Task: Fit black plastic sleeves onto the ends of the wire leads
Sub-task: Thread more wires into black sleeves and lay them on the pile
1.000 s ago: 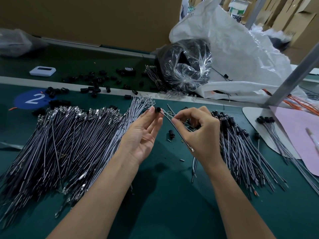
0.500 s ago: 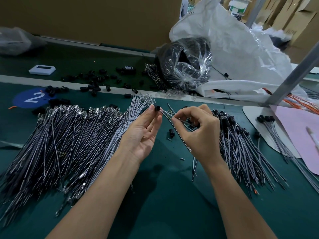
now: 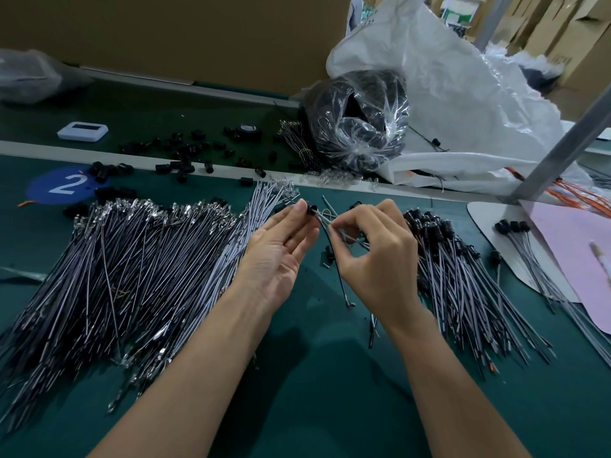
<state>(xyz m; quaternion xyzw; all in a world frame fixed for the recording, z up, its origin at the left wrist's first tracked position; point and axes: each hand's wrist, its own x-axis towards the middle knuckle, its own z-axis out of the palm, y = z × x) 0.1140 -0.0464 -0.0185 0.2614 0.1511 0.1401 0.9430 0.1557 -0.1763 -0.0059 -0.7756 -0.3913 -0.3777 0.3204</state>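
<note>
We're in close on the two hands, nearly together above the table (image 3: 297, 391); the left hand (image 3: 277, 256) shows us its palm and pinches a black sleeve (image 3: 311, 209) at its fingertips, held up high, likely so we can see its open end; the right hand (image 3: 373, 259) is curled tight, thumb and forefinger nipping the wire lead (image 3: 340, 279) just short of its tip, which looks to us like the way to keep that thin end stiff enough to push home; the tip is at the sleeve's mouth, though we can't tell how far in it is, and the rest of the lead hangs down toward the table; out to the left lies the big fan of bare leads (image 3: 132, 259), metal ends pointing away, within easy reach; to the right is the capped pile (image 3: 463, 276), black ends all one way, apparently the finished side, and a smaller capped bunch (image 3: 525, 239) beside a pink sheet (image 3: 568, 252); loose sleeves (image 3: 185, 150) are scattered across the far strip, and a clear bag (image 3: 357, 120) holds something dark by a white sack (image 3: 463, 94); for writing, we read a white "2" on a blue round sticker (image 3: 66, 185); the print on the cartons behind is too blurred to read.
</note>
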